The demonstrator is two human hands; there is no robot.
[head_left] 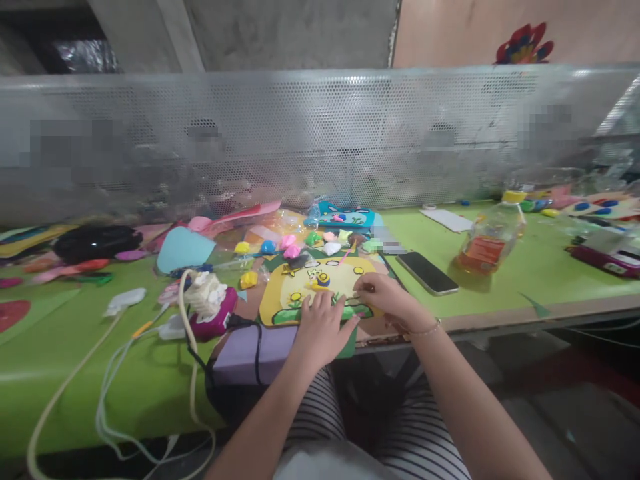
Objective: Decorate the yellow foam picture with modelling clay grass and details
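Observation:
A yellow picture board (273,293) with a cream middle, small flowers and a green lower strip lies at the table's front edge. My left hand (323,328) rests with spread fingers on its lower part. At the board's right side my right hand (383,298) has its fingers pinched together; a small dark thing shows at the fingertips, too small to name. Behind the board lie several lumps of coloured clay, among them a pink one (292,251), a blue one (268,247) and a green one (313,239). A blue picture board (350,217) lies farther back.
Right of the board are a black phone (429,272) and a bottle of orange liquid (490,240). To the left are a purple power strip (215,323) with plugs, loose cables (107,373), a light blue shape (185,250) and a lilac box (250,353). A perforated metal screen (300,133) stands behind.

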